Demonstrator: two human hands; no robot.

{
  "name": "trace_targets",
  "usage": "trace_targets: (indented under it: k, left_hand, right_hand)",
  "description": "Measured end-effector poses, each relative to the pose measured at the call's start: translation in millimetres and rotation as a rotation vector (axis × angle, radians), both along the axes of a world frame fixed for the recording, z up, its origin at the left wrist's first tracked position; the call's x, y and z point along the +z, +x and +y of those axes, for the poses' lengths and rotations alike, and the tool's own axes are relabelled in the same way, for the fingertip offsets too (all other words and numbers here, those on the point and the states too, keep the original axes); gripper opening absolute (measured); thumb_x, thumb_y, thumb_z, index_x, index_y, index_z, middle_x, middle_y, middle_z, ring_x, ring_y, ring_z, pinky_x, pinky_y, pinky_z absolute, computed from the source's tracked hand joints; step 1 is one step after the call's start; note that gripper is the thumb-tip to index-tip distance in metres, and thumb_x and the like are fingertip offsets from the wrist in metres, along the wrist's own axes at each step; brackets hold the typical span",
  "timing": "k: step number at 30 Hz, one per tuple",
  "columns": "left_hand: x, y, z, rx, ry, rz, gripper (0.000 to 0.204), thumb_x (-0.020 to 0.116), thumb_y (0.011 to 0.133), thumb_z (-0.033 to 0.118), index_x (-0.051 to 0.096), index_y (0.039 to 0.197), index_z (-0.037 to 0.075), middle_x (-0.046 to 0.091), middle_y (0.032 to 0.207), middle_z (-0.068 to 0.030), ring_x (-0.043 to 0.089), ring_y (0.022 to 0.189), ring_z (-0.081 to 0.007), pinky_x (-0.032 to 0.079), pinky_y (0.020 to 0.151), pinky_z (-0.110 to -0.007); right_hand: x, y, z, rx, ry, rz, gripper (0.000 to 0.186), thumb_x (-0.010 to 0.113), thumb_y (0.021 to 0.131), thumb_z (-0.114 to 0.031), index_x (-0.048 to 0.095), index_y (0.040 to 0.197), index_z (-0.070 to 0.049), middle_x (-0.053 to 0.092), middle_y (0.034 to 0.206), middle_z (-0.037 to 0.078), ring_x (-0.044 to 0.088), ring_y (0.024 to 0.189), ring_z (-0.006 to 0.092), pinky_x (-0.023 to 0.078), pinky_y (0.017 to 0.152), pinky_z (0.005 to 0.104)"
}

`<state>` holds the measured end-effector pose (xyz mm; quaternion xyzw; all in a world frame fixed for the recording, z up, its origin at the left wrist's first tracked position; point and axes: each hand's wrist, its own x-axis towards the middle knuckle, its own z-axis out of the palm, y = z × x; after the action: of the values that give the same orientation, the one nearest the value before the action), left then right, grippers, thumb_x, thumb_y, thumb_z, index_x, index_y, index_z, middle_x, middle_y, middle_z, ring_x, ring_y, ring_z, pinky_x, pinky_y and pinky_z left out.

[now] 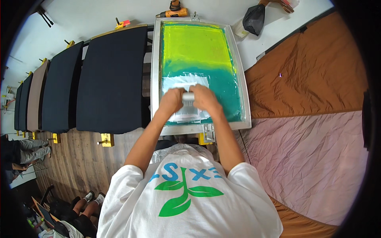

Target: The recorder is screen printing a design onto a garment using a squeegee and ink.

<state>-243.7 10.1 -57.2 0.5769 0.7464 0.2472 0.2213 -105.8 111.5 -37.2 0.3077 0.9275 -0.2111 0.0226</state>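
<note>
A screen printing frame (pixel 156 67) lies before me, its metal rim around a mesh that is yellow-green (pixel 196 41) at the far end and teal (pixel 222 93) nearer me. Across the near part of the mesh, a whitish rectangular area (pixel 201 116) sits left of centre. My left hand (pixel 171 102) and my right hand (pixel 204 97) are both closed on a pale squeegee (pixel 188 96), one at each end, over this whitish area. Motion blurs the squeegee, and its lower edge cannot be made out. A metal clamp (pixel 208 133) holds the frame's near edge.
To the left stands a row of padded boards covered in black fabric (pixel 113 79), one in brownish fabric (pixel 38 97), with yellow brackets (pixel 105 140). An orange heat gun (pixel 172 13) lies beyond the frame. Brown sheeting (pixel 305 75) spreads at right. Other people's legs (pixel 35 148) show at left.
</note>
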Motion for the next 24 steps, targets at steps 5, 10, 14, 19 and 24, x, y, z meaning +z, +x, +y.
trace_targets:
  k: [5,10,14,19,24]
  left_hand:
    - [1,45,-66,0.03,0.111,-0.037,0.047,0.056,0.07,-0.014,0.066,0.114,0.002,0.064,0.121,-0.0195,0.066,0.1,-0.0382,0.055,0.085,-0.043]
    - [21,47,-73,-0.012,-0.028,-0.116,0.038,0.063,0.071,-0.007,0.067,0.107,0.001,0.068,0.102,-0.021,0.068,0.09,-0.0389,0.056,0.077,-0.045]
    - [26,20,-30,0.005,0.004,-0.03,0.03,0.059,0.075,-0.005,0.071,0.1,0.004,0.07,0.09,-0.0214,0.068,0.08,-0.0403,0.056,0.071,-0.046]
    - [8,8,-18,0.049,0.099,-0.067,0.037,0.057,0.074,-0.01,0.066,0.108,0.001,0.067,0.107,-0.0226,0.066,0.095,-0.0401,0.055,0.079,-0.045]
    - [-1,45,-77,-0.037,0.061,0.095,0.055,0.058,0.073,-0.01,0.056,0.127,0.003,0.056,0.132,-0.0183,0.061,0.112,-0.0373,0.055,0.088,-0.043]
  right_hand:
    - [-3,44,-69,-0.051,0.032,0.222,0.036,0.065,0.067,0.007,0.062,0.101,-0.004,0.057,0.104,0.014,0.057,0.101,0.0358,0.051,0.083,0.0459]
    - [16,51,-68,0.009,-0.043,0.147,0.033,0.063,0.07,0.007,0.064,0.1,-0.005,0.061,0.1,0.014,0.06,0.099,0.0359,0.051,0.081,0.0464]
    - [24,20,-21,0.062,-0.105,0.036,0.034,0.063,0.07,0.005,0.068,0.102,-0.003,0.067,0.097,0.017,0.065,0.092,0.0391,0.053,0.079,0.0473]
    - [4,2,-14,0.029,0.033,0.043,0.036,0.06,0.072,0.008,0.063,0.105,-0.004,0.062,0.102,0.016,0.061,0.098,0.0381,0.052,0.082,0.0464]
    - [3,45,-70,0.017,-0.012,0.163,0.045,0.063,0.065,0.009,0.057,0.108,-0.004,0.054,0.111,0.015,0.053,0.104,0.038,0.049,0.087,0.0473]
